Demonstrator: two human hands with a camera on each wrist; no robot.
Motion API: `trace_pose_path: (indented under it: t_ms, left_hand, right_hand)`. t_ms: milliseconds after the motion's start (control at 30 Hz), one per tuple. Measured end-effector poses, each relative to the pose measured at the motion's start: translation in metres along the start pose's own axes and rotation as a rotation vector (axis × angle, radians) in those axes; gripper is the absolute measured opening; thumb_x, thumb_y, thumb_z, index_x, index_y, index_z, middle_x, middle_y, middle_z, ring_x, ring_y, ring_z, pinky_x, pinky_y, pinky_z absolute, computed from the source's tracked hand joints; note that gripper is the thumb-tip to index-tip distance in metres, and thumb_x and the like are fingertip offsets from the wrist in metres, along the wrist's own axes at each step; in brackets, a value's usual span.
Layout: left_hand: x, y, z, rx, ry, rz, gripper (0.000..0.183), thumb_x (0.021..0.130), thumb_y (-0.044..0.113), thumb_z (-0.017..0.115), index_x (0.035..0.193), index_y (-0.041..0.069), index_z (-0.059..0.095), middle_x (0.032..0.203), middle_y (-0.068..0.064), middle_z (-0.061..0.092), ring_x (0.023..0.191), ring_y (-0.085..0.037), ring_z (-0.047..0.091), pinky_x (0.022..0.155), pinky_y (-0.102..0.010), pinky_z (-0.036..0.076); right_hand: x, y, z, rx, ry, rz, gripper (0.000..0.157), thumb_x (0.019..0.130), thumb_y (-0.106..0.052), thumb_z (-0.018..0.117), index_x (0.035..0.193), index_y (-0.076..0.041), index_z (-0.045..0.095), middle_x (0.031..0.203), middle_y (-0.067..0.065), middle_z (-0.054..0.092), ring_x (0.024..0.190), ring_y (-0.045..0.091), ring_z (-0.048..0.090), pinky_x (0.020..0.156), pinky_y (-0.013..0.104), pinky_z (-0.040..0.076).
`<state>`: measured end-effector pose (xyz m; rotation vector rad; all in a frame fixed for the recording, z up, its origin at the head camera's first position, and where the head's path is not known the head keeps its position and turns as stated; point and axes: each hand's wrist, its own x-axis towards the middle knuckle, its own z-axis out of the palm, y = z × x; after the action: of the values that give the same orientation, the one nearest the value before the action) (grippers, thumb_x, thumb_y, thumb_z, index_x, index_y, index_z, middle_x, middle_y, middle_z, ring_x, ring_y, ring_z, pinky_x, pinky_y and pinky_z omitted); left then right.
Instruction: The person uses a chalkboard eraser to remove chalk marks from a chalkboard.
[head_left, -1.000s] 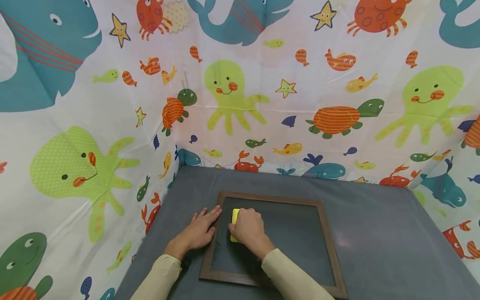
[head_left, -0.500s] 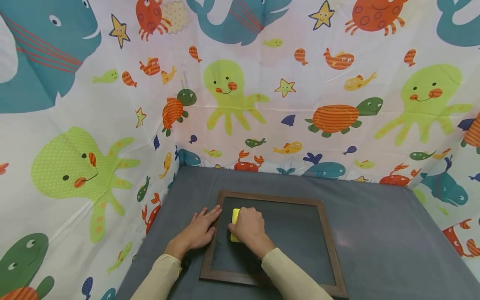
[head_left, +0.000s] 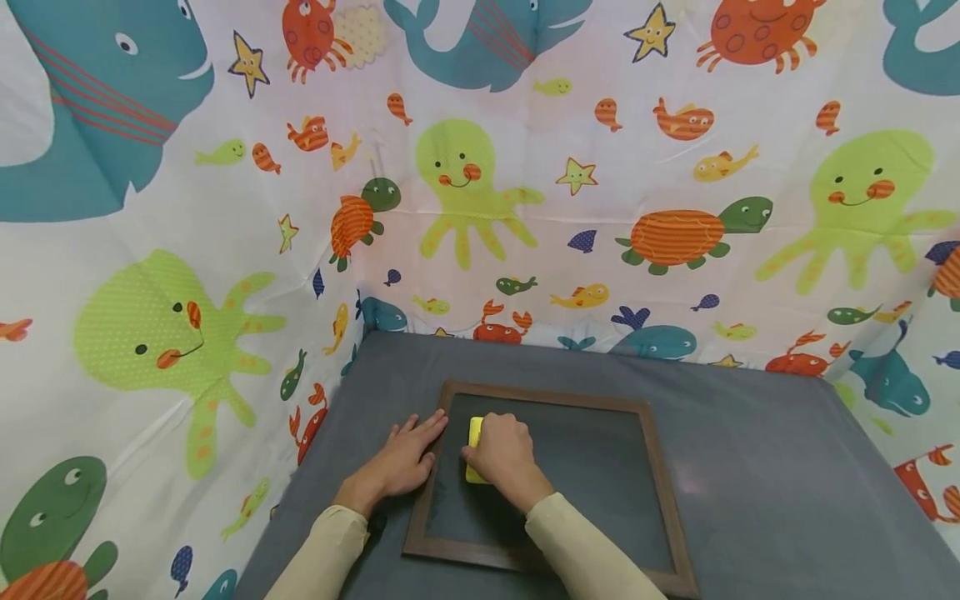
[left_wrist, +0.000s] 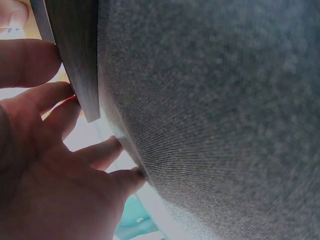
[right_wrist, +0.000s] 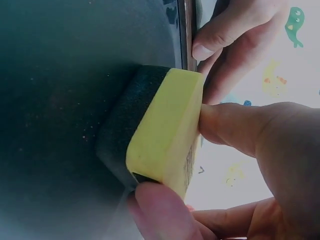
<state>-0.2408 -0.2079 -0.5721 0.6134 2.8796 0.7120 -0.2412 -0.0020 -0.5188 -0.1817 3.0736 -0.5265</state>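
A small blackboard [head_left: 592, 475] with a brown wooden frame [head_left: 555, 396] lies flat on the grey cloth. My right hand [head_left: 510, 454] grips a board eraser [right_wrist: 162, 125] with a yellow back and a dark felt pad, near the board's left side. In the right wrist view, thumb and fingers clasp the yellow back while the felt faces the dark surface. My left hand [head_left: 401, 461] rests at the frame's left edge, fingers spread. The left wrist view shows some fingertips [left_wrist: 52, 62] against the frame's side and others [left_wrist: 132, 177] on the cloth.
Grey cloth [head_left: 765, 483] covers the table around the board. Fabric walls [head_left: 517, 108] printed with sea animals stand at the back and on both sides, the left one near the left arm. Light specks dot the board in the right wrist view.
The head view has shifted slightly, so everything sits a little further right. Both hands and the eraser keep their places relative to the board.
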Motion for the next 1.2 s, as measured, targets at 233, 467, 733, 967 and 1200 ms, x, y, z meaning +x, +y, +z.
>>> trace_pose_path:
  t_ms: [233, 467, 733, 967, 1200]
  left_hand:
    - [0.0, 0.001, 0.001, -0.007, 0.002, 0.005, 0.062, 0.101, 0.015, 0.054, 0.159, 0.017, 0.032, 0.167, 0.001, 0.024, 0.151, -0.046, 0.019, 0.116, -0.072, 0.015]
    - [-0.001, -0.001, 0.001, -0.016, -0.003, -0.002, 0.062, 0.101, 0.015, 0.053, 0.159, 0.017, 0.032, 0.167, 0.002, 0.024, 0.152, -0.045, 0.018, 0.116, -0.072, 0.014]
    - [-0.001, -0.003, 0.001, -0.01, 0.0, -0.006, 0.062, 0.101, 0.016, 0.053, 0.16, 0.018, 0.031, 0.167, 0.002, 0.022, 0.153, -0.043, 0.018, 0.117, -0.07, 0.012]
    - [-0.002, -0.002, 0.001, -0.021, 0.0, -0.013, 0.063, 0.101, 0.015, 0.053, 0.16, 0.018, 0.03, 0.168, 0.003, 0.021, 0.153, -0.043, 0.016, 0.118, -0.07, 0.011]
    - [-0.003, 0.0, 0.0, -0.033, 0.001, -0.002, 0.063, 0.101, 0.014, 0.054, 0.16, 0.016, 0.031, 0.167, -0.001, 0.023, 0.153, -0.044, 0.016, 0.116, -0.072, 0.011]
  right_hand:
    - [-0.002, 0.004, -0.001, -0.004, -0.006, 0.012, 0.048, 0.078, -0.047, 0.082, 0.094, -0.005, 0.068, 0.073, 0.006, 0.059, 0.059, 0.021, 0.058, 0.053, 0.036, 0.054]
    - [-0.003, 0.007, -0.003, -0.011, -0.023, 0.025, 0.047, 0.078, -0.048, 0.082, 0.093, -0.006, 0.067, 0.071, 0.005, 0.057, 0.056, 0.02, 0.056, 0.05, 0.034, 0.052]
    - [-0.003, 0.009, -0.005, -0.01, -0.024, 0.031, 0.048, 0.078, -0.048, 0.082, 0.095, -0.005, 0.067, 0.073, 0.006, 0.057, 0.057, 0.021, 0.056, 0.052, 0.035, 0.052]
    - [-0.006, 0.017, -0.008, -0.001, -0.021, 0.038, 0.049, 0.077, -0.048, 0.082, 0.094, -0.005, 0.066, 0.073, 0.007, 0.057, 0.058, 0.021, 0.055, 0.052, 0.035, 0.052]
    - [-0.008, 0.027, -0.011, 0.004, -0.022, 0.067, 0.051, 0.076, -0.049, 0.083, 0.093, -0.005, 0.065, 0.072, 0.006, 0.056, 0.059, 0.021, 0.054, 0.054, 0.035, 0.053]
